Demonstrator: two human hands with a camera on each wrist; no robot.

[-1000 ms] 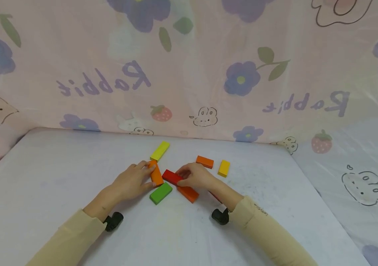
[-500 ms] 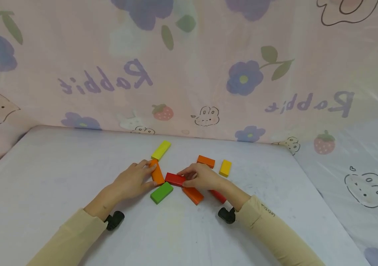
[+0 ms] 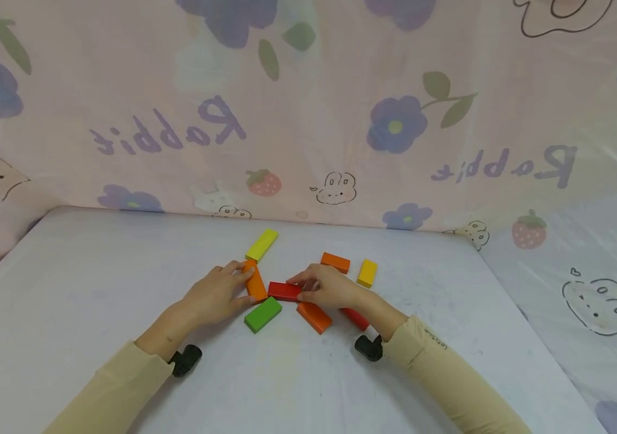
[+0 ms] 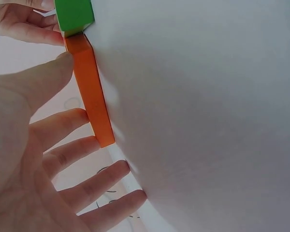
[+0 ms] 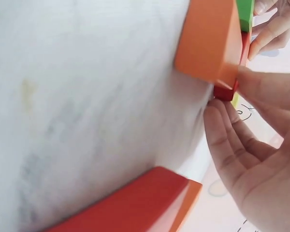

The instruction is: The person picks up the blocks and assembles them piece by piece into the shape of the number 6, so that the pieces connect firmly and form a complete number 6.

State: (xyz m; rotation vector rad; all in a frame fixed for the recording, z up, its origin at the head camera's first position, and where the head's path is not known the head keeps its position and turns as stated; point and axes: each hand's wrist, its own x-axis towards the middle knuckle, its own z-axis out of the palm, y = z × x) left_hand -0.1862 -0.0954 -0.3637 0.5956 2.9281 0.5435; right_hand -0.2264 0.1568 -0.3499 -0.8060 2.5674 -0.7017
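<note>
In the head view, my left hand [image 3: 214,299] spans an orange block [image 3: 254,281], thumb by its near end and fingertips by its far end; the left wrist view shows the outer fingers spread beyond it. My right hand [image 3: 333,287] pinches the right end of a red block [image 3: 283,292] between thumb and fingers. That block's left end meets the orange one. Close below the join lies a green block [image 3: 263,314]. A darker orange block [image 3: 314,317] lies just under the right hand, near the red block. A yellow block [image 3: 262,245] touches the orange block's far end.
Behind the right hand lie another orange block [image 3: 335,262] and a short amber block [image 3: 367,273]. A second red block [image 3: 355,319] is partly hidden under the right wrist. A patterned curtain [image 3: 297,120] hangs along the back edge of the white table [image 3: 96,271].
The red block has turned from a slant to nearly level across, its right end swinging away from me. My right hand and the darker orange block shifted slightly right; my left hand stayed put.
</note>
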